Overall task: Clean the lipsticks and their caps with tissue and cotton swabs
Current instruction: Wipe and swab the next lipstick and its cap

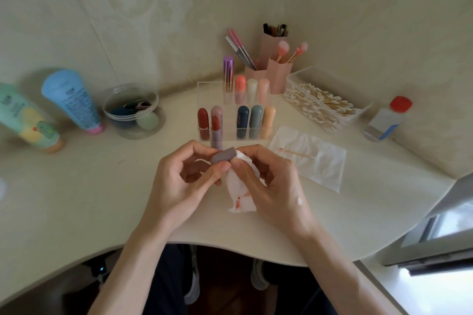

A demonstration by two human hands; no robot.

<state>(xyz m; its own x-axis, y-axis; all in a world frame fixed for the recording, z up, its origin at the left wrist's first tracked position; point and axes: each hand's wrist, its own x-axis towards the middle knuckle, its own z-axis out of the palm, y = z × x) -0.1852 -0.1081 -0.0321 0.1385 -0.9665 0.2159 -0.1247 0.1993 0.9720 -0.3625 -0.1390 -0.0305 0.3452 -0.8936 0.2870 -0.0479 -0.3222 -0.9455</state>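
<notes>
My left hand (176,184) pinches a mauve-grey lipstick cap (222,155) over the middle of the desk. My right hand (271,186) holds a crumpled white tissue (240,197) with red smears, pressed against the cap's open end. Just behind stands the uncapped lipstick (216,128) with its red bullet out. A clear organiser (204,84) holds several capped lipsticks in two rows. To the right a used cotton swab (297,153) lies on a flat tissue (317,163).
A clear box of cotton swabs (325,105) and a red-capped bottle (386,120) sit at the right. Pink brush holders (277,71) stand in the corner. A clear tub of sponges (133,112) and two tubes (71,100) lie on the left. A window frame (435,233) juts in at right.
</notes>
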